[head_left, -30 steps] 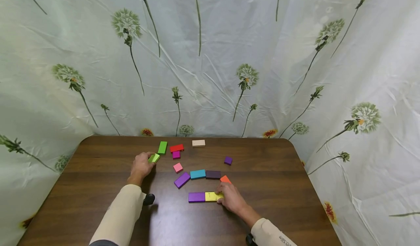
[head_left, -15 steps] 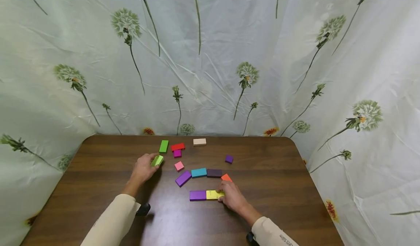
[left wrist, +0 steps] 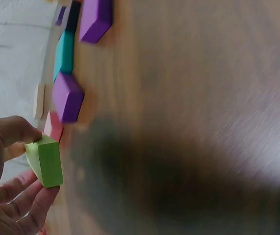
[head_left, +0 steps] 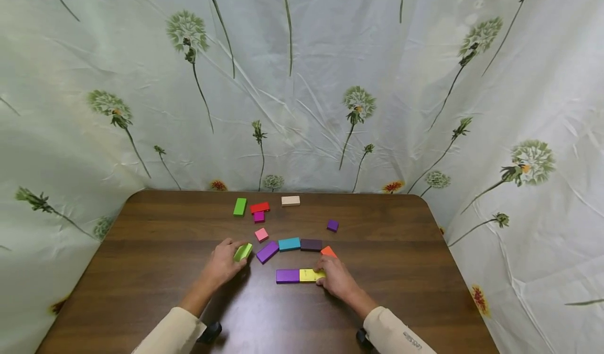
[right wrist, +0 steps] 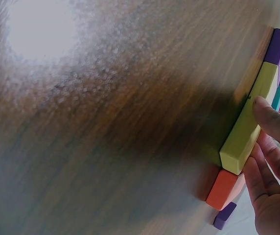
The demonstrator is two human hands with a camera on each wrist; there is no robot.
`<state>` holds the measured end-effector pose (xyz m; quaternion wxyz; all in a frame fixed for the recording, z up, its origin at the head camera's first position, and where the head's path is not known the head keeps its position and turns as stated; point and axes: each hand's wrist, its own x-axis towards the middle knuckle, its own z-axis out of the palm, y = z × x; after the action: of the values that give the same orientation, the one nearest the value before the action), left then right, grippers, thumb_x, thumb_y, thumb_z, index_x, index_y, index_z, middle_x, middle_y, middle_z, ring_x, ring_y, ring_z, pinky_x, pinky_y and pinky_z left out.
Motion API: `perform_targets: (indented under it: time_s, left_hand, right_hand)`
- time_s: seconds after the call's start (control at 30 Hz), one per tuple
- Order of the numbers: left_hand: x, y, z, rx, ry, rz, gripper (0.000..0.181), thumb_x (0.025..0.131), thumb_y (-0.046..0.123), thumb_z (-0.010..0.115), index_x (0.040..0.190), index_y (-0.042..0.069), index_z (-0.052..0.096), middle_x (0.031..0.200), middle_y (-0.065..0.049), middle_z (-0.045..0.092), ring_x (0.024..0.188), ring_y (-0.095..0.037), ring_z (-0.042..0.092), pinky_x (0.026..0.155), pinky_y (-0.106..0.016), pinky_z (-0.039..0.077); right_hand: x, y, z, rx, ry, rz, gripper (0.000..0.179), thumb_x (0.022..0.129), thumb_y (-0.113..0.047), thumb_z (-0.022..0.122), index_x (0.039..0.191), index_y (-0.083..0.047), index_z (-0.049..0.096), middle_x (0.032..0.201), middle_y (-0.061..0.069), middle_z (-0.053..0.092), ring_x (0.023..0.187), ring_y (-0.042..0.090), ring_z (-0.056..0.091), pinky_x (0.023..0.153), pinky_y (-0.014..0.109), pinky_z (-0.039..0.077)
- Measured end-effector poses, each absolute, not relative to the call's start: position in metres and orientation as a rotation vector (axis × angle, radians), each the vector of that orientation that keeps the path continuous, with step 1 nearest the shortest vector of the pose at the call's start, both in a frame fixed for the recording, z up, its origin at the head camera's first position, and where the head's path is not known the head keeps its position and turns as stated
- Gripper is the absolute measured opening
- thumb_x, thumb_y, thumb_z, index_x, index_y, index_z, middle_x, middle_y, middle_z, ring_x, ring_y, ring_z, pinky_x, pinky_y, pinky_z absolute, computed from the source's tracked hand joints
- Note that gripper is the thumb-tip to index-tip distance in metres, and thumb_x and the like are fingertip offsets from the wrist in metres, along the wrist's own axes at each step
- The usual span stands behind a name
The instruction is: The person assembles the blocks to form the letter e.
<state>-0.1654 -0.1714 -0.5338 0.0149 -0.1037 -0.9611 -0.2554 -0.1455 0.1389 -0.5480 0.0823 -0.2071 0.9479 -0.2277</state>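
Note:
In the head view my left hand (head_left: 224, 261) pinches a light green block (head_left: 243, 251) at the left of the blocks. The left wrist view shows that light green block (left wrist: 50, 164) tilted between thumb and fingers, seemingly just off the table. My right hand (head_left: 338, 279) grips the right end of a yellow block (head_left: 309, 275), thumb on its near side in the right wrist view. End to end with the yellow block, on its left, lies a purple block (head_left: 287, 276). Just behind the right hand's fingers sits an orange block (head_left: 328, 251), partly hidden in the head view.
A curved row of a second purple block (head_left: 268, 252), a teal block (head_left: 289, 244) and a dark block (head_left: 311, 245) lies behind. Farther back are pink (head_left: 261, 234), magenta (head_left: 259, 217), red (head_left: 260, 207), green (head_left: 239, 207), cream (head_left: 290, 201) and small violet blocks (head_left: 332, 225).
My left hand has brought the light green block from beside the green block toward me and to the right, near the angled purple block. The right hand stays on the yellow block.

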Motion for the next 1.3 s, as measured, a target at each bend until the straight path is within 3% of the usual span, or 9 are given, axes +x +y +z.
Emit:
perform_targets:
  time_s: [0.5, 0.9, 1.1, 1.3]
  left_hand:
    - [-0.135, -0.146, -0.55, -0.257, -2.998, -0.785, 0.038, 0.07, 0.008, 0.078, 0.107, 0.002, 0.069, 0.091, -0.015, 0.059, 0.074, -0.025, 0.056, 0.061, -0.038, 0.048]
    - [-0.128, -0.136, -0.558, -0.232, -2.958, -0.775, 0.041, 0.07, 0.009, 0.078, 0.108, 0.0, 0.066, 0.093, -0.013, 0.055, 0.07, -0.026, 0.056, 0.056, -0.039, 0.048]
    - [-0.127, -0.136, -0.56, -0.282, -2.948, -0.776, 0.046, 0.071, 0.014, 0.082, 0.11, -0.001, 0.065, 0.101, -0.014, 0.054, 0.078, -0.028, 0.059, 0.062, -0.041, 0.051]
    - [-0.127, -0.144, -0.559, -0.394, -3.005, -0.833, 0.064, 0.067, 0.02, 0.087, 0.121, -0.002, 0.06, 0.119, -0.015, 0.053, 0.093, -0.03, 0.058, 0.073, -0.044, 0.052]
  right_hand:
    - [-0.145, 0.14, -0.548, -0.655, 2.864, -0.687, 0.018, 0.074, -0.007, 0.081, 0.089, -0.001, 0.074, 0.092, 0.006, 0.065, 0.092, 0.025, 0.063, 0.083, 0.043, 0.051]
    - [-0.145, 0.141, -0.549, -0.712, 2.888, -0.699, 0.018, 0.073, -0.007, 0.081, 0.088, -0.002, 0.073, 0.089, 0.005, 0.064, 0.09, 0.025, 0.062, 0.082, 0.041, 0.051]
    - [-0.144, 0.141, -0.549, -0.7, 2.886, -0.695, 0.018, 0.074, -0.008, 0.081, 0.088, -0.002, 0.073, 0.09, 0.005, 0.064, 0.09, 0.025, 0.063, 0.081, 0.041, 0.051]
    - [-0.144, 0.141, -0.549, -0.698, 2.881, -0.701, 0.018, 0.073, -0.008, 0.081, 0.088, -0.002, 0.073, 0.09, 0.005, 0.064, 0.09, 0.025, 0.062, 0.081, 0.041, 0.051]
